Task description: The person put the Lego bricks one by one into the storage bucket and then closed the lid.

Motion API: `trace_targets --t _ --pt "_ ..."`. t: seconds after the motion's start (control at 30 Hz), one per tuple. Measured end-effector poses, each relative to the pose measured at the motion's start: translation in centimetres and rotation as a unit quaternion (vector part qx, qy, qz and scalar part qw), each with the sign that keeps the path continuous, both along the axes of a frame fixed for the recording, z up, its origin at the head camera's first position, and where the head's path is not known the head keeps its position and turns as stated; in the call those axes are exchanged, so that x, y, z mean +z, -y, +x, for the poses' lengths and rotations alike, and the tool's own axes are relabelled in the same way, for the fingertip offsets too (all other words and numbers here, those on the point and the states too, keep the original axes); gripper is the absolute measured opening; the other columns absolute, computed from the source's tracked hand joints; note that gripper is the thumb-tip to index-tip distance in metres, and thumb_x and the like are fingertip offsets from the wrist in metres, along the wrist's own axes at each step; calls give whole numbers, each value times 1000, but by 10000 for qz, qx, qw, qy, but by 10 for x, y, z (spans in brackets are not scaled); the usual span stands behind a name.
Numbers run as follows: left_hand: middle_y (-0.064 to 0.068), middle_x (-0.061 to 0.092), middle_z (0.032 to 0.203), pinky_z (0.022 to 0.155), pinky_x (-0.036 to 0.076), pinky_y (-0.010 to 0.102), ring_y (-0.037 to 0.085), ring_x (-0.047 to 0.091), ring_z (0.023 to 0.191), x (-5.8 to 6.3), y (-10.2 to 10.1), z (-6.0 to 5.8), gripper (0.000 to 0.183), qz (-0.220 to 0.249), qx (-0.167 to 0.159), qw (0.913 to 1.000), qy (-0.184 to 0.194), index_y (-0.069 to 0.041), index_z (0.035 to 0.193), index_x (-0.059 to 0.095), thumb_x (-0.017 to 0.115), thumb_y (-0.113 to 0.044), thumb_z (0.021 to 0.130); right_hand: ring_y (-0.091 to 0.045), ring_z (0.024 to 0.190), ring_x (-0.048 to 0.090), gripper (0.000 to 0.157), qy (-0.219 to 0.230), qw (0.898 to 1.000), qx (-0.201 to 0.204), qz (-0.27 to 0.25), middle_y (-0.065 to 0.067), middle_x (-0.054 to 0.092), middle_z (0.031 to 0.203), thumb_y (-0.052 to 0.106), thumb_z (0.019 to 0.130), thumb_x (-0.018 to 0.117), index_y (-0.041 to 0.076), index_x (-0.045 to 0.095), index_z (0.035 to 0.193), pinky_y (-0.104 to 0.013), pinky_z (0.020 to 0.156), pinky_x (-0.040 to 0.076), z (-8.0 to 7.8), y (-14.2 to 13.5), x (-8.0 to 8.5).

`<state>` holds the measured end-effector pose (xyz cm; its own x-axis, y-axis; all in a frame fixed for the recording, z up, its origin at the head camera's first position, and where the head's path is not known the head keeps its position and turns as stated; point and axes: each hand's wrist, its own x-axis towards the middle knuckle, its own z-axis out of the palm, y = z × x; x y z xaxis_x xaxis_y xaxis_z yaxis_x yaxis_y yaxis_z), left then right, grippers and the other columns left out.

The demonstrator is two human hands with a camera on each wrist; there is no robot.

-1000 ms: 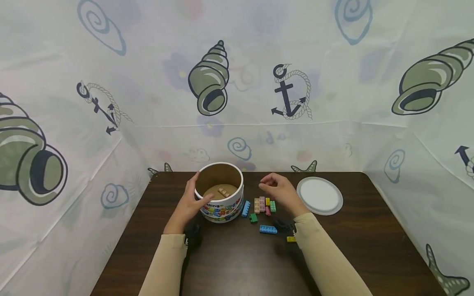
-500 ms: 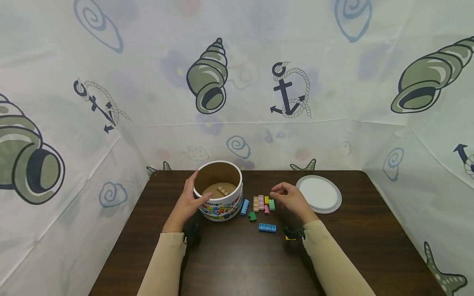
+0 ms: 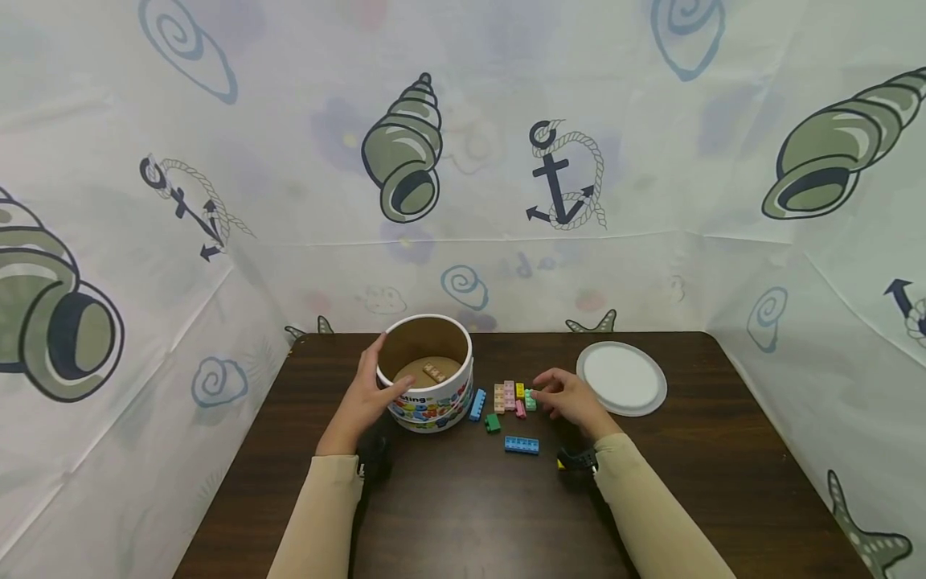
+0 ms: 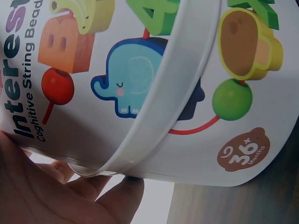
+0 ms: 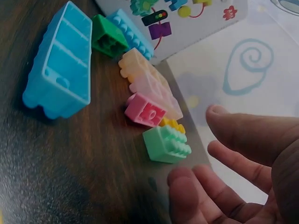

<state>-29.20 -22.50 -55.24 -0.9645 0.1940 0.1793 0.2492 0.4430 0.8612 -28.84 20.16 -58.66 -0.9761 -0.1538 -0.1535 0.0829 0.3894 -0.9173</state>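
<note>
My left hand (image 3: 364,404) grips the left side of a white printed bucket (image 4: 126,135), its thumb lying across the front rim. Inside the bucket lies a tan toy brick (image 3: 434,372). My right hand (image 3: 575,400) is beside the mint-green brick (image 5: 164,144), fingers loosely bent and apart, with nothing held in the right wrist view. By that brick are a small pink brick (image 5: 145,110), a yellow brick (image 5: 174,124), a pale pink brick (image 5: 154,88) and a peach brick (image 5: 136,65). A dark green brick (image 5: 108,37) and a blue brick (image 5: 131,35) are nearer the bucket.
Another blue brick (image 3: 522,445) lies closer to me. A yellow brick (image 3: 560,464) is mostly hidden under my right wrist. The white round lid (image 3: 622,379) rests right of my right hand on the dark wooden table (image 3: 448,507). A patterned cloth (image 3: 492,177) surrounds the table.
My right hand first moved right, away from the bucket, then settled lower beside the mint-green brick. My left hand keeps its grip on the bucket.
</note>
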Motion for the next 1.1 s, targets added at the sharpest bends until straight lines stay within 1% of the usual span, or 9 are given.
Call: trace_targets --t 0.1,0.2,0.3,0.4,0.47,0.7,0.9,0.97,1.1 --pt "17 18 178 122 32 76 49 34 157 0 0 0 107 -13 25 10000 4 -29 177 9 81 -43 98 -26 93 70 38 141 9997 175 -34 -15 70 111 21 102 79 6 69 135 -38 78 62 -2 0 -4" --pt "16 18 178 122 33 76 48 34 158 -1 0 0 107 -50 55 10000 8 -29 177 10 81 -46 98 -26 95 70 44 278 9986 420 -188 -16 67 114 20 101 80 6 66 141 -39 84 63 -4 -3 -6" --pt "16 18 178 122 33 76 49 34 158 -1 1 0 109 -79 71 9999 23 -29 177 9 81 -48 98 -28 97 71 48 373 9970 636 -254 -18 66 116 21 100 81 9 66 144 -40 89 63 -8 -6 -8" --pt "17 17 178 122 33 76 49 33 158 -1 3 -1 110 -119 90 9999 26 -28 177 8 81 -49 97 -28 96 70 50 423 9960 763 -216 -17 65 116 22 98 84 12 67 144 -39 89 62 -11 -6 -9" --pt "17 17 178 122 33 76 49 34 158 0 4 0 110 -136 115 9998 36 -29 177 9 81 -49 97 -27 94 69 50 394 9957 836 -116 -16 65 113 21 97 85 11 68 143 -38 87 61 -11 -5 -9" --pt "18 18 178 122 33 76 50 34 158 -2 5 1 109 -177 118 9998 56 -28 177 9 81 -48 98 -25 91 59 49 234 9968 737 180 -14 63 107 15 95 87 10 71 140 -35 78 53 -7 2 -9" --pt "19 18 177 121 33 77 51 34 157 -2 4 0 109 -190 111 9998 3 -28 177 9 80 -49 98 -26 93 56 44 13 9970 611 478 -12 64 106 12 95 86 12 73 137 -35 76 49 -8 3 -12" --pt "18 18 178 121 34 76 51 34 157 -1 2 -1 109 -166 115 9998 -1 -29 177 9 81 -50 97 -26 92 57 42 -10 9973 565 470 -12 64 105 11 94 86 11 74 135 -35 76 49 -8 2 -12" --pt "16 17 179 121 34 76 50 34 157 -2 1 -2 110 -129 105 9999 -16 -31 177 9 81 -51 97 -26 91 58 41 60 9987 452 226 -13 64 105 7 94 85 10 73 133 -35 77 51 -8 -2 -12"
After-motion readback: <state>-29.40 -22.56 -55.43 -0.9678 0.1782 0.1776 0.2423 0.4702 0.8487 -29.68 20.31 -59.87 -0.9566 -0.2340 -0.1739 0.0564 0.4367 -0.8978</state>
